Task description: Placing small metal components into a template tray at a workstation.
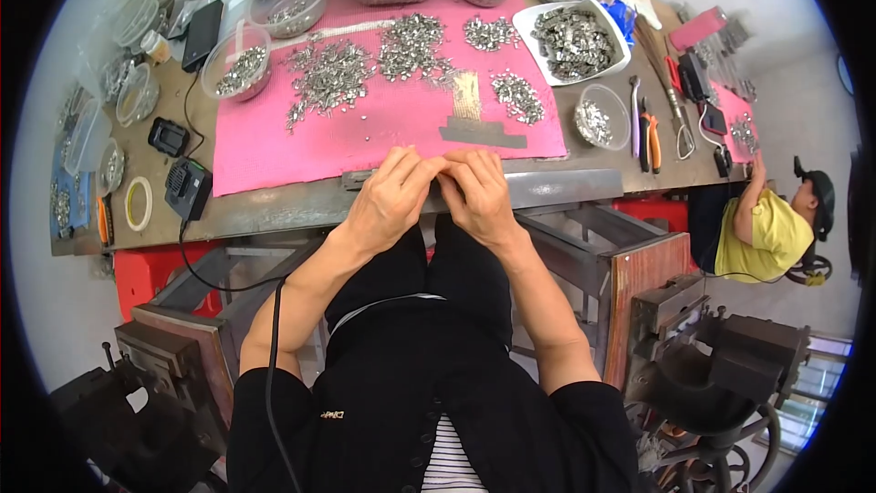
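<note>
My left hand (392,194) and my right hand (476,194) meet at the front edge of the bench, fingertips pinched together. Whatever sits between them is too small or too hidden to make out. Just beyond lies a pink mat (274,151) bearing loose heaps of small silvery metal pieces, among them a left heap (333,75), a middle heap (411,46) and a smaller right heap (517,96). A dark flat bar (484,132) with a tan strip (466,94) standing off it rests on the mat ahead of my right hand.
Clear plastic tubs of metal pieces line the back, with a white tray (623,64) at right. Orange-handled pliers (653,141) and a purple-handled tool (635,114) lie beside a round tub (602,119). A black cable (274,338) crosses my left arm. Another person (766,233) sits at far right.
</note>
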### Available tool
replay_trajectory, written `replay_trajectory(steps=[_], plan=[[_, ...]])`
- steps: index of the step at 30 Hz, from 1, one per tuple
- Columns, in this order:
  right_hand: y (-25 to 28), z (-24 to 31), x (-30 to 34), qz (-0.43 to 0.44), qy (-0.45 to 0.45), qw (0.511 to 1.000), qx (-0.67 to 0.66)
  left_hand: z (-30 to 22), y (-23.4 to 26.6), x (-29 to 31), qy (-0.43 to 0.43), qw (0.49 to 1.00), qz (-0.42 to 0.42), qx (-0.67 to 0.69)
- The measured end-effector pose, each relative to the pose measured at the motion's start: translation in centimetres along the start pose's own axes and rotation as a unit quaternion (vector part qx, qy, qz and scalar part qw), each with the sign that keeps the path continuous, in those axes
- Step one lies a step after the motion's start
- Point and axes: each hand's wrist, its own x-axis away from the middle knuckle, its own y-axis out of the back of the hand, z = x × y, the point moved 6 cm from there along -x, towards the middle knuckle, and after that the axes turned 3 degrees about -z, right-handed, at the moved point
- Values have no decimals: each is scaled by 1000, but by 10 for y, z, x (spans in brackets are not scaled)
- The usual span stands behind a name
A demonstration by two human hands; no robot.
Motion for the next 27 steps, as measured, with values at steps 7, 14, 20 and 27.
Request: replay_trajectory(steps=[7, 14, 20, 27], plan=[[9, -9, -5, 17, -50, 997, -58, 0, -3, 1, 22, 1000, -15, -12], [26, -90, -38, -7, -92, 994, 53, 6, 1, 13, 85, 992, -78, -52], [8, -121, -48, 29, -87, 989, 117, 5, 1, 17, 94, 990, -71, -80], [11, -108, -57, 46, -64, 987, 139, 7, 2, 21, 100, 989, -66, -86]])
